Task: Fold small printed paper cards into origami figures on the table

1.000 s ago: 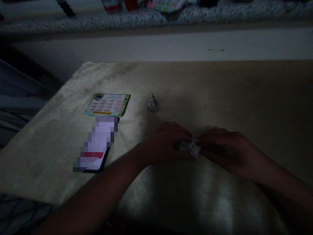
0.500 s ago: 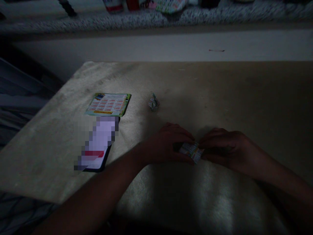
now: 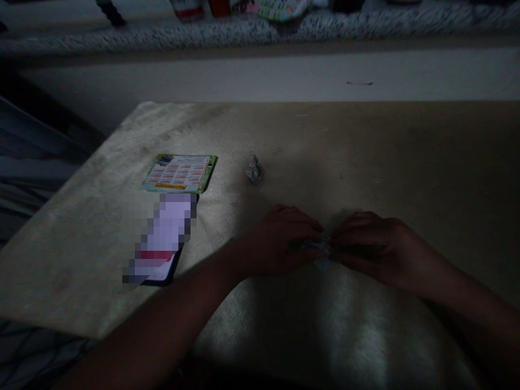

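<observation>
Between my two hands is a small folded piece of printed paper [image 3: 323, 264], mostly covered by fingers. My left hand [image 3: 280, 238] pinches its left side, thumb below and fingers above. From the right, my right hand [image 3: 376, 241] grips the paper's other edge with thumb and fingertips. The fingertips of both hands nearly meet over it, close above the table. Farther back stands a small folded paper shape [image 3: 255, 171] with a pointed top, in similar printed paper, apart from both hands.
A phone [image 3: 175, 265] with a blurred, lit screen lies left of my left forearm. Behind it is a printed calendar card [image 3: 182, 172]. The pale table [image 3: 101, 216] runs back to a white wall [image 3: 252, 78] under a speckled stone ledge [image 3: 142, 40] holding several items.
My fingers have closed inward on the paper, which now looks squeezed and shows less of its surface. The phone, card and other paper shape stay put.
</observation>
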